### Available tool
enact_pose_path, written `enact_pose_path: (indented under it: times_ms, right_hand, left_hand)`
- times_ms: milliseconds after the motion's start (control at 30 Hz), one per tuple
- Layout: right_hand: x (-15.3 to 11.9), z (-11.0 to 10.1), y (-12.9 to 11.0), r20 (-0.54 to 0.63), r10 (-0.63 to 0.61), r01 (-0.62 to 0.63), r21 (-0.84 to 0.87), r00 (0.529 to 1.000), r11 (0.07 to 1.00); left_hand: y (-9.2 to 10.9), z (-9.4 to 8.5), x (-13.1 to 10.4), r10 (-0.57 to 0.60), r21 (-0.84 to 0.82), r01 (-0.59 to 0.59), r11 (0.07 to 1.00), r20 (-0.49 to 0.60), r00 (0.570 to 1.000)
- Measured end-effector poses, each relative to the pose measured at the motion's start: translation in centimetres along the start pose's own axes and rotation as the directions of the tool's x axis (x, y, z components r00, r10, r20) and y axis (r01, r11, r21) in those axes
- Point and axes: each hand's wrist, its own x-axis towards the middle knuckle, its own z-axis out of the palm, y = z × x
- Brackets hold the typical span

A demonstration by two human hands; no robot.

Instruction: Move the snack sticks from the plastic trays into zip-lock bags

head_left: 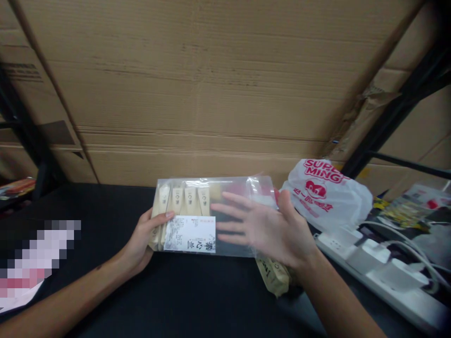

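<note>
Brown corrugated cardboard panel [211,94] rises from the far edge of a matt black tabletop [176,300], and from my remote seat I see it fill the whole back of the work space. A black metal post [26,131] slants down on the left, and a black metal frame bar [391,122] leans on the right. Over the middle of the tabletop, towards its far edge, I have a long clear plastic bag [232,246] tilted to the camera; whether its lower edge touches the black surface I cannot tell. Slim cream packets [177,197] stand in a row in its left half, above a white printed label [190,239]. The left hand [143,237] pinches that end, thumb across the front. The right hand [266,230] is spread wide, gripping nothing, its fingers showing through the film; inside or behind it, I can't say. Just below lies a tan wrapped packet [273,277]. Near the far right corner sits a crumpled white carrier bag [327,206] with red lettering, and a white power strip [329,245] with plugs runs down the right side. On the left, a pale patch [42,258] is pixelated beyond reading.
</note>
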Motion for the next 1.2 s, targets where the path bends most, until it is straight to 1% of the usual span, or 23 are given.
enact_pose_path:
  times_ms: [67, 100, 133, 167, 200, 233, 267, 300, 367, 467, 633, 700, 767, 800, 833, 900, 933, 967, 1000, 1033, 1067, 1100, 1200]
  right_hand:
    - [-0.1, -0.5, -0.2, -0.186, -0.121, 0.09, -0.169, 0.975, 0.982]
    - [-0.3, -1.0, -0.3, -0.32, -0.244, 0.129, -0.34, 0.916, 0.931]
    - [-0.5, -1.5, -0.5, -0.416, -0.39, 0.114, -0.55, 0.822, 0.827]
    - [-0.8, -2.1, -0.7, -0.436, -0.516, 0.027, -0.744, 0.737, 0.668]
    - [-1.2, -2.7, -0.9, -0.399, -0.584, -0.103, -0.875, 0.708, 0.473]
    - [-1.5, -3.3, -1.1, -0.347, -0.58, -0.226, -0.935, 0.737, 0.273]
    - [-1.8, -3.8, -1.1, -0.311, -0.516, -0.307, -0.947, 0.798, 0.096]
    - [-2.1, -4.1, -1.1, -0.297, -0.426, -0.344, -0.938, 0.855, -0.036]
    - [-2.2, -4.6, -0.6, -0.307, -0.291, -0.366, -0.914, 0.906, -0.175]
    - [-1.7, -4.4, 0.4, -0.337, -0.272, -0.403, -0.883, 0.902, -0.241]
    - [-0.8, -3.9, 1.0, -0.342, -0.312, -0.414, -0.888, 0.886, -0.2]
    - [-1.0, -4.1, 0.5, -0.316, -0.356, -0.373, -0.922, 0.879, -0.101]
    - [-1.4, -4.5, -0.2, -0.308, -0.476, -0.323, -0.945, 0.824, 0.052]
    - [-1.6, -4.6, -0.6, -0.322, -0.571, -0.3, -0.944, 0.755, 0.137]
    - [-1.8, -4.7, -0.9, -0.347, -0.675, -0.272, -0.937, 0.651, 0.219]
    - [-1.9, -4.7, -1.3, -0.404, -0.834, -0.198, -0.914, 0.377, 0.354]
    - [-1.9, -4.5, -1.3, -0.426, -0.869, -0.152, -0.904, 0.253, 0.399]
    - [-1.8, -4.3, -1.1, -0.445, -0.879, -0.102, -0.895, 0.173, 0.434]
    - [-1.5, -4.1, -0.9, -0.468, -0.872, -0.048, -0.883, 0.146, 0.466]
    - [-1.3, -3.8, -0.6, -0.495, -0.852, 0.005, -0.864, 0.169, 0.503]
    - [-0.9, -3.5, -0.2, -0.526, -0.819, 0.057, -0.833, 0.229, 0.551]
    - [-0.5, -3.3, 0.3, -0.558, -0.77, 0.107, -0.784, 0.308, 0.611]
    - [0.5, -2.4, 1.3, -0.604, -0.528, 0.189, -0.534, 0.598, 0.824]
  left_hand:
    - [0.2, -0.1, 0.3, 0.016, -0.005, -0.016, 1.0, -0.015, 1.0]
    - [0.4, -0.2, 0.5, 0.04, -0.007, -0.04, 0.999, -0.031, 0.999]
    - [0.6, -0.3, 0.8, 0.07, -0.008, -0.071, 0.997, -0.052, 0.996]
    - [0.9, -0.5, 1.1, 0.103, -0.008, -0.104, 0.995, -0.076, 0.992]
    - [1.1, -0.7, 1.4, 0.134, -0.01, -0.135, 0.991, -0.1, 0.986]
    - [1.4, -0.9, 1.8, 0.158, -0.015, -0.161, 0.987, -0.122, 0.98]
    - [1.6, -1.1, 2.1, 0.171, -0.023, -0.176, 0.984, -0.139, 0.975]
    - [1.7, -1.3, 2.4, 0.175, -0.034, -0.183, 0.983, -0.153, 0.973]
    - [2.0, -1.6, 2.7, 0.167, -0.053, -0.178, 0.983, -0.166, 0.972]
    - [2.1, -1.6, 2.8, 0.142, -0.065, -0.155, 0.986, -0.175, 0.974]
    - [2.1, -1.6, 2.6, 0.13, -0.059, -0.142, 0.988, -0.178, 0.976]
    - [2.0, -1.8, 2.7, 0.144, -0.047, -0.154, 0.987, -0.17, 0.975]
    - [1.9, -1.8, 2.7, 0.16, -0.036, -0.168, 0.985, -0.162, 0.974]
    - [1.9, -1.8, 2.7, 0.164, -0.03, -0.171, 0.985, -0.157, 0.974]
    - [1.8, -1.7, 2.6, 0.166, -0.025, -0.172, 0.985, -0.151, 0.974]
    - [1.7, -1.4, 2.3, 0.158, -0.014, -0.161, 0.987, -0.144, 0.977]
    - [1.6, -1.2, 2.1, 0.146, -0.01, -0.149, 0.989, -0.14, 0.979]
    - [1.5, -1.0, 1.9, 0.131, -0.007, -0.133, 0.991, -0.135, 0.982]
    - [1.3, -0.8, 1.7, 0.113, -0.007, -0.114, 0.993, -0.126, 0.986]
    - [1.2, -0.7, 1.6, 0.094, -0.009, -0.095, 0.995, -0.115, 0.989]
    - [1.0, -0.6, 1.4, 0.078, -0.011, -0.079, 0.997, -0.103, 0.992]
    - [0.8, -0.6, 1.3, 0.067, -0.013, -0.068, 0.998, -0.089, 0.994]
    - [0.4, -0.5, 1.1, 0.054, -0.001, -0.054, 0.999, -0.059, 0.997]
